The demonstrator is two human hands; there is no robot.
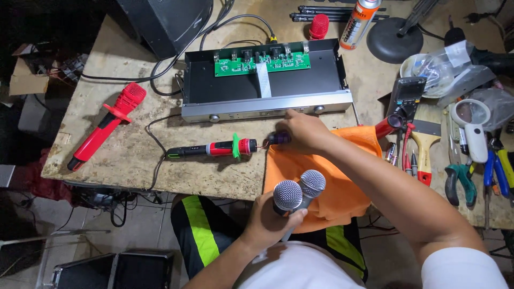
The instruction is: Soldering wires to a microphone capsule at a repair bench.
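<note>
The left hand (267, 217) grips two silver-headed microphones (297, 191) near the body; the right hand (302, 131) pinches a small dark capsule (278, 138) beside the opened red microphone (214, 149) on the worktop (128, 155).

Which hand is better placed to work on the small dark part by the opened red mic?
Right. The right hand already rests on the dark part beside the red mic, while the left hand is full, gripping two silver-headed mics.
</note>
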